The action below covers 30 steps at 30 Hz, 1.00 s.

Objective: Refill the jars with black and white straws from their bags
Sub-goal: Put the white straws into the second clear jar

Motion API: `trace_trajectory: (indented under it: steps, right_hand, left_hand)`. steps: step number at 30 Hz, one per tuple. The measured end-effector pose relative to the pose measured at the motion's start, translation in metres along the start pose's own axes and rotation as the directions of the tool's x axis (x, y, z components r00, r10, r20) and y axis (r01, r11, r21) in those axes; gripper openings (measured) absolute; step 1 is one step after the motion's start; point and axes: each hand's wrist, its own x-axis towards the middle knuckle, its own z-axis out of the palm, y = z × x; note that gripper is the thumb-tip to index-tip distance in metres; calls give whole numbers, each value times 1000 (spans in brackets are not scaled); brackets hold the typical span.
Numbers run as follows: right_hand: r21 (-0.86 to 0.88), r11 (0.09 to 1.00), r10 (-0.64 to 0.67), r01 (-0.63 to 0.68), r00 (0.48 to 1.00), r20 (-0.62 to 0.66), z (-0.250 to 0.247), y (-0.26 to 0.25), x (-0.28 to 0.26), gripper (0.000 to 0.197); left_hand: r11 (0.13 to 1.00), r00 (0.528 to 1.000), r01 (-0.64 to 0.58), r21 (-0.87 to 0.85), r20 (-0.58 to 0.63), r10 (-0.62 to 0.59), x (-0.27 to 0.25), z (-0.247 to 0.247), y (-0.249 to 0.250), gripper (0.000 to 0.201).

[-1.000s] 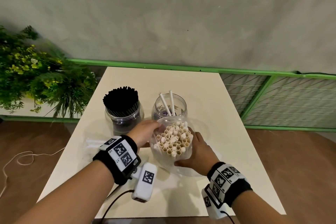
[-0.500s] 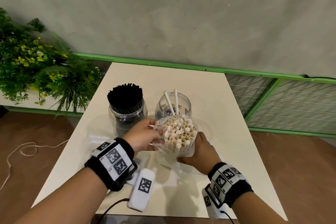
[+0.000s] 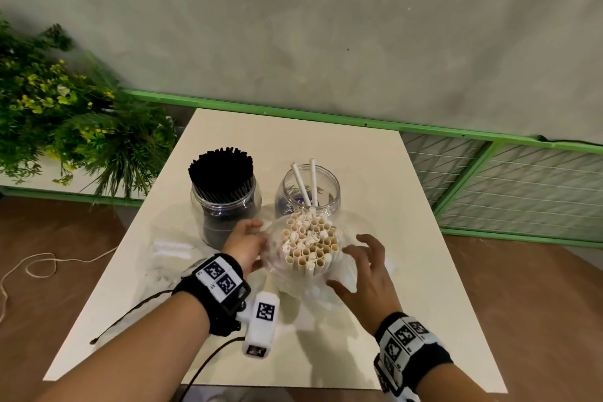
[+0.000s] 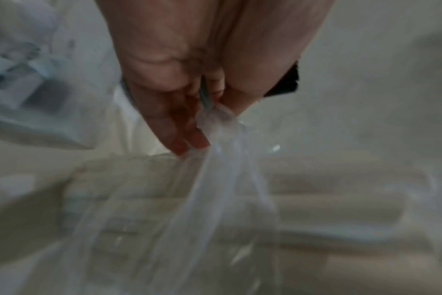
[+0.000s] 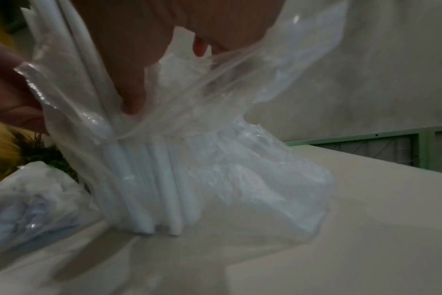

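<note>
Two white straws only stand in the clear jar point(image 3: 307, 194) behind the upright bag of white straws point(image 3: 308, 246) — our left hand point(image 3: 245, 243) pinches its film, our right hand point(image 3: 367, 274) hovers spread, gripping nothing — to bare the bundle, we judge.

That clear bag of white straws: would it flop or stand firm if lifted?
The bag looks thin and crinkled, so probably floppy and slippery. The white straws stand bundled upright inside, likely light, and apt to fan out or tip if the left hand lets go.
</note>
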Motion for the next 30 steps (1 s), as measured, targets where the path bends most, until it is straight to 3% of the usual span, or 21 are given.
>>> trace_trajectory:
  steps: [2, 4, 6, 8, 12, 13, 14, 17, 18, 20, 22, 24, 26, 30]
  right_hand:
    - [-75, 995, -59, 61, 998, 32, -2, 5, -3, 59]
    - [-129, 990, -54, 65, 995, 88, -4, 9, 0, 57]
    - [-126, 992, -12, 30, 989, 144, -6, 9, 3, 60]
    - [-43, 999, 28, -20, 979, 202, -9, 8, 4, 61]
    - [224, 965, 85, -135, 972, 220, -15, 5, 6, 41]
    - [249, 953, 120, -173, 969, 216, -14, 4, 8, 34]
    - [242, 949, 151, -203, 964, 219, -12, 2, 11, 29]
    - [189, 942, 224, -278, 938, 263, -4, -6, 21, 25]
    - [186, 933, 249, -307, 927, 281, -2, -9, 24, 29]
    - [189, 920, 272, -345, 905, 328, 0, -10, 27, 46]
    - [155, 916, 282, -371, 868, 409, 2, -10, 28, 66]
    - [117, 919, 280, -376, 833, 478, 4, -12, 28, 76]
    - [113, 927, 264, -359, 834, 485, 7, -15, 28, 71]
    - [141, 939, 237, -313, 888, 395, 0, -16, 36, 36]
  left_hand:
    - [942, 974, -204, 267, -40, 222, 2, 1, 2, 21]
    - [839, 935, -326, 435, 16, 355, -2, 0, 5, 15]
    - [719, 914, -375, 586, 104, 392, -2, -4, 3, 36]
    - [538, 882, -392, 746, 139, 450, -6, -8, 0, 56]
    - [309, 668, -579, 754, 222, 710, -9, -12, -2, 36]
    - [264, 659, -575, 774, 248, 710, -7, -11, -4, 32]
    - [249, 693, -547, 799, 265, 671, -6, -10, -4, 30]
    - [352, 874, -400, 846, 235, 426, 4, -10, -2, 30]
    - [373, 898, -396, 839, 268, 350, 6, -10, -1, 35]
    - [471, 922, -386, 793, 319, 218, 8, -10, -1, 44]
    - [678, 948, -282, 679, 307, 87, 4, -7, -3, 35]
    - [827, 949, -147, 543, 314, -38, -2, -4, -8, 24]
    - [883, 948, -105, 458, 315, -51, 1, -2, -13, 28]
    - [927, 945, -144, 347, 326, 25, 5, -2, -15, 37]
